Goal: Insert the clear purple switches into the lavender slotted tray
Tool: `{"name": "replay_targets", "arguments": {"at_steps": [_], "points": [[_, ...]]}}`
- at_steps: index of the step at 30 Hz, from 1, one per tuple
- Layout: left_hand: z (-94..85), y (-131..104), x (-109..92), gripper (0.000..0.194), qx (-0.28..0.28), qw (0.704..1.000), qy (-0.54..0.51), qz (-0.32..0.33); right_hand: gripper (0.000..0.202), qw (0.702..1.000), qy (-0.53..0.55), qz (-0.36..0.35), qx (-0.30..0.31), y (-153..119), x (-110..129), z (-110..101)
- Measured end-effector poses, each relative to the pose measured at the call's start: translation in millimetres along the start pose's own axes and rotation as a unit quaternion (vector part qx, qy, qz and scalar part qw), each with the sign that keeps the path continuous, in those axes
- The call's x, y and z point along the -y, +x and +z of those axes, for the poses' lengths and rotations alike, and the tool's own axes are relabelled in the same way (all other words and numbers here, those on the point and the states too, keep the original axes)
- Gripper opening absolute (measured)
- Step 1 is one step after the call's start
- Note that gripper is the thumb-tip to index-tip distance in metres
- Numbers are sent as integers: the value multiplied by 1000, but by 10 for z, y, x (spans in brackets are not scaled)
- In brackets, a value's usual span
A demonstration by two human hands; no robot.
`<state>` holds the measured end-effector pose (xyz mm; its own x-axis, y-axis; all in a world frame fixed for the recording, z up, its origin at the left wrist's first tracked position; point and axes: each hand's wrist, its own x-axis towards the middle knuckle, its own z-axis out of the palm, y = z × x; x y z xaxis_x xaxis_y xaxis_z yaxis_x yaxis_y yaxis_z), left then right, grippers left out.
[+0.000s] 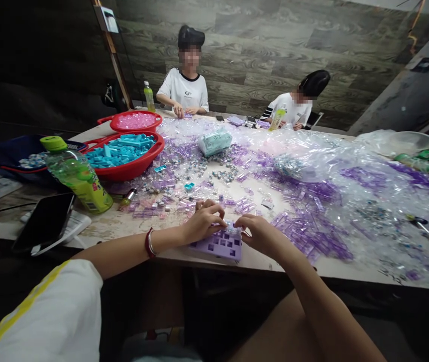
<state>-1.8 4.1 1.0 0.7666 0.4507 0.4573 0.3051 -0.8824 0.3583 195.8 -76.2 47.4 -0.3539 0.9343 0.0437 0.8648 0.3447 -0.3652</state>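
Resting at the near edge of the worn, pale surface (116,223), a flat lilac plastic tray with square cut-out cells (220,245) lies between both hands. Left hand (203,222): fingers curled and pressed together on the tray's far left corner. Right hand (259,234): fingertips bunched at the tray's far edge, pinching a small clear piece too small to make out. A red bangle (148,243) circles the left wrist.

Beyond the tray, translucent purple plastic pieces (308,231), too many to count, are strewn among crinkled clear plastic sheeting (350,166). Two round red plastic basins stand at left: the nearer basin (127,168) holds turquoise blocks, the farther basin (136,120) holds pale pink pieces. One green-capped drink bottle (79,176) stands tilted beside a dark glossy phone (44,221). A pale green soft pack (214,142) sits mid-surface.

Two other people in white shirts sit at the far side, one (184,90) facing the camera, one (293,108) bent low; a second, smaller bottle (148,96) stands near the first. Behind them runs a grey wood-grain wall (259,45).
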Motion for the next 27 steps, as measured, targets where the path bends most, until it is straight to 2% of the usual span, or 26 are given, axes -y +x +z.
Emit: {"name": "replay_targets", "arguments": {"at_steps": [5,13,22,27], "points": [[41,9,44,9,1,998,-46,-40,27,1000,-3,13,7,-7,20,-24],[16,55,4,10,31,986,-108,-123,24,1000,-3,22,16,1,46,-36],[59,46,33,11,33,987,-101,-119,24,1000,-6,16,23,26,40,-32],[52,44,35,11,41,988,-98,-113,24,1000,-5,4,8,13,-1,-23]]}}
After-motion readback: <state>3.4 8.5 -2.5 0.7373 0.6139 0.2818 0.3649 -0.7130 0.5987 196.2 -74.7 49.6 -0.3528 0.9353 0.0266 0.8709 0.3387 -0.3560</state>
